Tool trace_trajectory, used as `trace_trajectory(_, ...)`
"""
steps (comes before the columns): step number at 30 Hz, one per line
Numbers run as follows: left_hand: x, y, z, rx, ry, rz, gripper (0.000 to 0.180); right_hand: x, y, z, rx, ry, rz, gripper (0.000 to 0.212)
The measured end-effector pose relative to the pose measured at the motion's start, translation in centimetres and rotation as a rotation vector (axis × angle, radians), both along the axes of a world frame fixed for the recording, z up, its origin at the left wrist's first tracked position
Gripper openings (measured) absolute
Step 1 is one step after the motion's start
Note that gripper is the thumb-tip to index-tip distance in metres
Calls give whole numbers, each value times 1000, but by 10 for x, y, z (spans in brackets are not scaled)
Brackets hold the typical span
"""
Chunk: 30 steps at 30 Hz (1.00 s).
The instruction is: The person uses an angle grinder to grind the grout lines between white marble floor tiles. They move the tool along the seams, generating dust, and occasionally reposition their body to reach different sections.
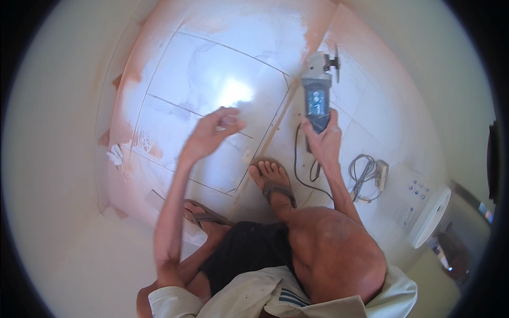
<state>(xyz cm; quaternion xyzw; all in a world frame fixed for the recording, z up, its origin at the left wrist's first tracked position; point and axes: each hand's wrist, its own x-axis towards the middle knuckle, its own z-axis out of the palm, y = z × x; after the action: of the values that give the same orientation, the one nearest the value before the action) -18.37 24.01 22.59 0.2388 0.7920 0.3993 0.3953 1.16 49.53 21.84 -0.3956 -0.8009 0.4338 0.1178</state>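
Observation:
My right hand point(324, 139) is wrapped around the lower end of an angle grinder point(317, 98). The tool points away from me, its thin disc point(337, 63) standing on edge at the right of the grey metal head. From the handle a dark power cord point(297, 169) runs down beside my forearm. Over the tiled floor point(185, 69), my left hand point(214, 132) hangs in the air with its fingers curled toward the thumb. Whatever they may hold is too small to make out.
Orange-brown dust lies along the floor's edges. Right of my knee are a coiled cable with a power strip point(382, 175) and a tipped white bucket point(424, 209). A crumpled white scrap point(115, 155) lies by the left wall. My sandalled feet stand on the tiles, near a dark cut line.

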Motion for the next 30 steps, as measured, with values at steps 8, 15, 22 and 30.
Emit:
trace_trajectory(8,-77,-117,67,-479,285,-242,54,44,110,-72,403,-168,-320,63)
trace_trajectory(15,-50,-207,114,-611,195,-178,54,65,165,-108,562,-343,-393,66)
trace_trajectory(22,-32,-207,169,-667,91,-74,55,65,185,-119,587,-360,-408,72)
trace_trajectory(30,2,-188,258,-650,271,-19,80,79,199,-129,644,-437,-357,76)
